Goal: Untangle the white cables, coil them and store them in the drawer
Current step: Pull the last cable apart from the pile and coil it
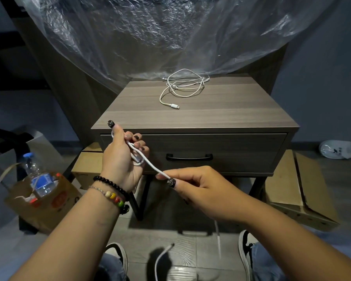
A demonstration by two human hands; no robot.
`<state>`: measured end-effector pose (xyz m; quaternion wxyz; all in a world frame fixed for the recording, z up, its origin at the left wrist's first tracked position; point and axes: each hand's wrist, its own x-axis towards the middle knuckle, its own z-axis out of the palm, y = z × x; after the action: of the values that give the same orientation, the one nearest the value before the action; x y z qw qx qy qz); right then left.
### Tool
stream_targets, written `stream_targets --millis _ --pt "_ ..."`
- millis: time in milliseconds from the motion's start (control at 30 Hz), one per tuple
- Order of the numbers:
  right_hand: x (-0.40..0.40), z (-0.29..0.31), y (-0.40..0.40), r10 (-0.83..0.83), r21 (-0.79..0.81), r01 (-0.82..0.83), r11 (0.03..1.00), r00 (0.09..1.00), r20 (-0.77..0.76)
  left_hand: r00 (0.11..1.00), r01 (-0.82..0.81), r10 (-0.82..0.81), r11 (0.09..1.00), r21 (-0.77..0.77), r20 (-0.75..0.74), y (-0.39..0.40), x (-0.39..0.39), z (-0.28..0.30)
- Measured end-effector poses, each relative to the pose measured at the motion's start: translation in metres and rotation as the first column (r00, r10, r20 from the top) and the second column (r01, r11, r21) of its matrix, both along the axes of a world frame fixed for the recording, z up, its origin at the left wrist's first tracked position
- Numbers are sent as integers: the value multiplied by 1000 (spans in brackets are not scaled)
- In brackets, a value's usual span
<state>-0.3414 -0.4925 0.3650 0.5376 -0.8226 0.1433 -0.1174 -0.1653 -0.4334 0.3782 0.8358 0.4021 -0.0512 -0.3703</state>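
Your left hand [121,159] and right hand [193,185] are pinching one thin white cable [150,162] before the closed grey wooden drawer [231,151]; its tail is dropping behind your right wrist.

We find almost nothing legible. Landmark: the nightstand [195,110]. Left of it, a water bottle [39,175] carries a blue label, its print too blurred to read. The brown paper bag [49,205] holding that bottle shows orange-red round marks, lettering unreadable. Right of the nightstand, on the floor, a white object [336,149] bears a dark mark resembling "K"; the rest is illegible.
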Motion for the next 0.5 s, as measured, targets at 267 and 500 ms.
stream_targets --millis 267,500 --pt "1 1 -12 -160 72 174 982 973 -164 986 -10 -2 997 -74 -169 8 20 3" --pt "-7 5 -38 -459 117 481 869 872 -171 957 268 -273 962 -57 -101 8 2 5"
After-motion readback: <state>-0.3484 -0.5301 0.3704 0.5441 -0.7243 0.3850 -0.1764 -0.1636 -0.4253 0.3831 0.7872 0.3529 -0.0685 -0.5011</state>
